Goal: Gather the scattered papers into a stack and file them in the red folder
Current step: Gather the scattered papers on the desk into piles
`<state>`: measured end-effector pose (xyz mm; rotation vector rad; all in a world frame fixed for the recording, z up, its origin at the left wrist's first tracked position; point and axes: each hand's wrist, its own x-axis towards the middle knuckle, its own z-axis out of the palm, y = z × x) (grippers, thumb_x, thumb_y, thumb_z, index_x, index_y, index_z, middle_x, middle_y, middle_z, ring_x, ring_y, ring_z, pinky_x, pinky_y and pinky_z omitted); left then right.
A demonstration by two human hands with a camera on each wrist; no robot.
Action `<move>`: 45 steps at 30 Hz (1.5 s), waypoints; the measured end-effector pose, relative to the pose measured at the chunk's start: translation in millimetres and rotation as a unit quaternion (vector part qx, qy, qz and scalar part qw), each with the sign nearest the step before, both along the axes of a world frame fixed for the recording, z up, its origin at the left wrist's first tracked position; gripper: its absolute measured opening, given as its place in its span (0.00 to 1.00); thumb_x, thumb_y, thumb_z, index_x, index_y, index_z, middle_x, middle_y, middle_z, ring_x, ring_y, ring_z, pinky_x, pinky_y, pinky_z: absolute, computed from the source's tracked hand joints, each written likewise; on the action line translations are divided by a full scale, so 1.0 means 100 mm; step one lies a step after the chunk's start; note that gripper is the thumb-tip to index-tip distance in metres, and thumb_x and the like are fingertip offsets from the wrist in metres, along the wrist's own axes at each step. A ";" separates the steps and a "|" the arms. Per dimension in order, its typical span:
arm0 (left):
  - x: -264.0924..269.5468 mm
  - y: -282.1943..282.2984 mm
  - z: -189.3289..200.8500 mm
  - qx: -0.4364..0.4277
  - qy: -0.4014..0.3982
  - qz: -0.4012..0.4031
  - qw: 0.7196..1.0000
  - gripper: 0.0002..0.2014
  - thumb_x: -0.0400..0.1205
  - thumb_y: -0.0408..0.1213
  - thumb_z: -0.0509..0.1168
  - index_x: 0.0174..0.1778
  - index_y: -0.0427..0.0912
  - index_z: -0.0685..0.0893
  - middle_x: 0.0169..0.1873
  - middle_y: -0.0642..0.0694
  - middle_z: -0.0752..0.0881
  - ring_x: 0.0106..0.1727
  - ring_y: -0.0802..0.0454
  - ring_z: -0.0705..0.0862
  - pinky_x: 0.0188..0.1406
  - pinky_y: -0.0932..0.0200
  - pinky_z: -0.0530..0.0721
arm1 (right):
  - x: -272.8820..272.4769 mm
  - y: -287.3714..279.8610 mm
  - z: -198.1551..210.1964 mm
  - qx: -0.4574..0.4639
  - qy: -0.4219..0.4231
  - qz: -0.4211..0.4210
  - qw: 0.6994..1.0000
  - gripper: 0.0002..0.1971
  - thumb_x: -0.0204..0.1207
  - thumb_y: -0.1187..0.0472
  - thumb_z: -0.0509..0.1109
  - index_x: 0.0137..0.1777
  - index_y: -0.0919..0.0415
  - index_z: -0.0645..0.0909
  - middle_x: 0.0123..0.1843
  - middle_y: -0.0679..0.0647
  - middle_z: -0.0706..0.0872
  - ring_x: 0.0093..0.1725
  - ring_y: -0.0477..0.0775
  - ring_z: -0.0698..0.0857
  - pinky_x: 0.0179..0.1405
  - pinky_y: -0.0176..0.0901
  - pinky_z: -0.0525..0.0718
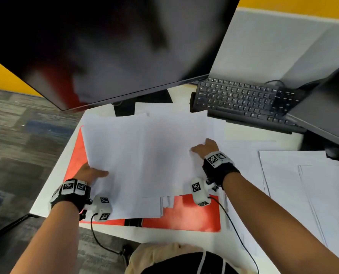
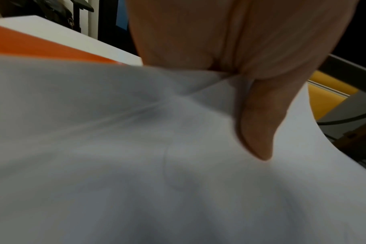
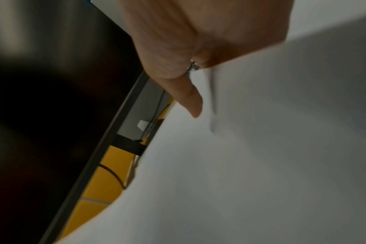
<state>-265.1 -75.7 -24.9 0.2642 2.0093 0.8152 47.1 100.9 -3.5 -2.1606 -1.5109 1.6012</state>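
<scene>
A loose bundle of white papers [image 1: 144, 155] is held up over the red folder [image 1: 192, 216], which lies flat on the white desk [image 1: 51, 194]. My left hand [image 1: 91, 173] grips the bundle's left edge, thumb on top; the left wrist view shows the thumb [image 2: 257, 118] pressed on the papers [image 2: 136, 165], with the folder [image 2: 31, 46] behind. My right hand [image 1: 206, 148] grips the right edge, thumb on top; the right wrist view shows its thumb [image 3: 190, 99] on the sheets [image 3: 261, 165]. Fingers under the paper are hidden.
More white sheets [image 1: 303, 184] lie scattered on the desk at right. A black keyboard [image 1: 241, 99] sits behind them. A large dark monitor [image 1: 105, 46] hangs over the far side, a second monitor [image 1: 327, 115] at far right. Carpet floor [image 1: 16, 125] lies left of the desk.
</scene>
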 end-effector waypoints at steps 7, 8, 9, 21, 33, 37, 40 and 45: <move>-0.01 0.01 -0.03 0.001 -0.020 -0.009 1.000 0.28 0.67 0.15 0.71 0.64 0.32 0.80 0.55 0.33 0.86 0.53 0.35 0.84 0.62 0.39 0.79 | -0.19 0.12 0.05 -0.035 -0.009 0.026 0.999 0.29 0.70 0.59 0.75 0.70 0.68 0.75 0.71 0.63 0.78 0.70 0.63 0.78 0.53 0.42 0.76; 0.00 0.01 -0.04 0.002 -0.018 -0.010 1.000 0.27 0.67 0.15 0.71 0.64 0.31 0.80 0.54 0.34 0.86 0.53 0.35 0.84 0.62 0.39 0.79 | -0.19 0.12 0.03 -0.041 -0.005 0.023 0.999 0.29 0.71 0.59 0.74 0.71 0.68 0.74 0.72 0.63 0.78 0.71 0.62 0.77 0.51 0.41 0.74; 0.00 0.01 -0.04 0.000 -0.016 -0.012 1.000 0.27 0.68 0.15 0.71 0.64 0.31 0.81 0.53 0.34 0.86 0.53 0.35 0.84 0.62 0.38 0.79 | -0.20 0.10 0.02 -0.044 0.002 0.020 0.999 0.29 0.71 0.59 0.74 0.71 0.68 0.74 0.72 0.63 0.78 0.71 0.62 0.77 0.51 0.40 0.74; 0.34 0.27 0.09 0.022 -0.076 -0.090 0.993 0.28 0.63 0.20 0.75 0.61 0.33 0.82 0.55 0.32 0.87 0.56 0.31 0.85 0.62 0.31 0.80 | 0.28 -0.01 0.24 0.264 -0.078 -0.043 0.961 0.08 0.77 0.71 0.59 0.43 0.59 0.74 0.42 0.59 0.81 0.50 0.62 0.81 0.44 0.39 0.72; 1.25 0.69 0.04 0.163 0.006 -0.098 0.982 0.32 0.77 0.35 0.72 0.74 0.47 0.65 0.64 0.41 0.82 0.62 0.41 0.83 0.65 0.40 0.80 | 1.41 0.39 1.11 0.409 0.049 -0.130 0.902 0.09 0.71 0.74 0.64 0.43 0.60 0.75 0.37 0.47 0.78 0.41 0.50 0.78 0.39 0.32 0.78; 1.38 0.75 0.11 0.179 0.069 -0.088 0.977 0.28 0.85 0.48 0.57 0.81 0.58 0.57 0.72 0.46 0.78 0.69 0.42 0.79 0.69 0.50 0.75 | 1.25 0.24 0.77 0.307 0.070 -0.108 0.943 0.15 0.68 0.73 0.65 0.52 0.57 0.77 0.51 0.59 0.86 0.49 0.57 0.85 0.50 0.51 0.87; 1.33 0.81 0.12 0.149 0.097 -0.034 0.984 0.25 0.87 0.51 0.50 0.81 0.54 0.61 0.76 0.44 0.73 0.75 0.42 0.73 0.76 0.53 0.68 | 1.01 0.00 0.43 0.231 0.101 -0.115 0.961 0.19 0.74 0.79 0.59 0.58 0.56 0.70 0.42 0.51 0.81 0.38 0.47 0.81 0.31 0.32 0.80; 1.20 0.99 0.11 0.080 0.037 -0.005 0.996 0.30 0.85 0.58 0.47 0.77 0.44 0.71 0.77 0.40 0.72 0.77 0.39 0.70 0.79 0.50 0.64 | 0.64 -0.20 -0.09 0.127 0.039 -0.046 0.990 0.27 0.78 0.72 0.61 0.76 0.61 0.62 0.56 0.55 0.78 0.61 0.57 0.76 0.59 0.46 0.77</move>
